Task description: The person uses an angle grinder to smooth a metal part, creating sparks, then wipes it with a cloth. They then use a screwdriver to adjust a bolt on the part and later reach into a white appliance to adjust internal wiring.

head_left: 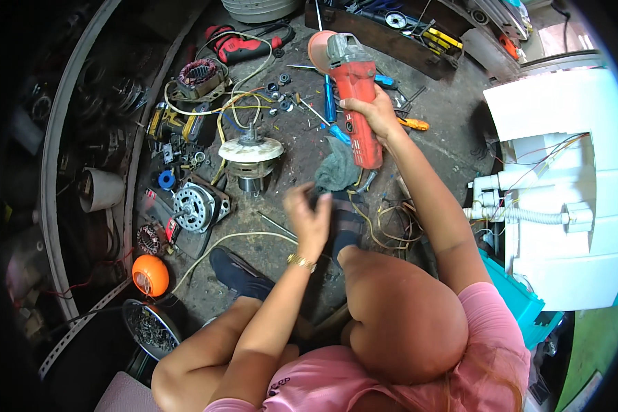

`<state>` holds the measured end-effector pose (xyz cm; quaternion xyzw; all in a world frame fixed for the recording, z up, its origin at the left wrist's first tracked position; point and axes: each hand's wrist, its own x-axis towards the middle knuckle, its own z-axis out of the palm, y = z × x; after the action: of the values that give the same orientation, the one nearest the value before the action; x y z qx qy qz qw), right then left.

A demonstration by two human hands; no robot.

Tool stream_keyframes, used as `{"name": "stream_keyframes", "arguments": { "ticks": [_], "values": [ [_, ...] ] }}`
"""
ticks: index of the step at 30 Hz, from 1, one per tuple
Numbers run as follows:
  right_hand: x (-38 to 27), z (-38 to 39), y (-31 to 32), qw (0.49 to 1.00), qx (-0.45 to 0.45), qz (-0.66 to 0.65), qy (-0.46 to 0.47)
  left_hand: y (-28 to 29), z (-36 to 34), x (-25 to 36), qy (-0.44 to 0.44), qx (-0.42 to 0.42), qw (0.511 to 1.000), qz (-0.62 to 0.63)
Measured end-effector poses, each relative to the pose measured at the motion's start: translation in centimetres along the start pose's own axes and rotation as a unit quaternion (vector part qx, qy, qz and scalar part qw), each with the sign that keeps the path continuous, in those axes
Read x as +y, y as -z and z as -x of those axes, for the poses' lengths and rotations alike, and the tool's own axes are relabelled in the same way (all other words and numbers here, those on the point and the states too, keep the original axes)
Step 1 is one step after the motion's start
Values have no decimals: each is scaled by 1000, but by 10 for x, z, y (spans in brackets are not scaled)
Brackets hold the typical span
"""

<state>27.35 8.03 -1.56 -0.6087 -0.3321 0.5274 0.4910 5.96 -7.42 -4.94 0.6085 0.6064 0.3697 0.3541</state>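
Note:
My right hand (374,110) grips a red angle grinder (357,89), silver head up, with an orange disc (321,53) at its top. My left hand (307,216) is raised over the floor at centre, fingers apart, holding nothing. Just above it lie a crumpled grey-green rag (336,165) and a motor part (253,168) with a wide pale disc and a shaft. Blue-handled screwdrivers (329,96) lie beside the grinder.
Left are a red power tool (244,46), yellow drill (165,123), wound stator (199,72), silver motor housing (192,206), orange ball-shaped object (150,275) and pan of small metal pieces (151,329). A metal toolbox (384,44) is behind, a white appliance (556,178) and teal crate (515,295) right.

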Motion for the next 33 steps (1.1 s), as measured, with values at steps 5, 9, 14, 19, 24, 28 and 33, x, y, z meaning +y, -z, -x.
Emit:
{"name": "stream_keyframes", "arguments": {
  "ticks": [5,9,14,19,24,28,33],
  "values": [
    [-3,18,-18,998,-20,-52,-7,-42,-37,21,-22,-129,990,57],
    [1,25,-10,997,-1,-73,-14,-50,-37,18,-72,-141,987,24],
    [14,24,10,997,22,-75,11,-58,-41,13,-27,-246,962,114],
    [28,34,21,995,67,44,58,-84,-47,42,88,-301,911,269],
    [23,54,57,977,-91,-191,-34,-87,-36,52,137,-308,822,458],
    [41,65,72,874,-288,-368,-132,-87,-24,52,212,-361,745,520],
    [33,75,75,943,-214,-219,-130,-77,-46,44,156,-492,776,363]
  ]
}}
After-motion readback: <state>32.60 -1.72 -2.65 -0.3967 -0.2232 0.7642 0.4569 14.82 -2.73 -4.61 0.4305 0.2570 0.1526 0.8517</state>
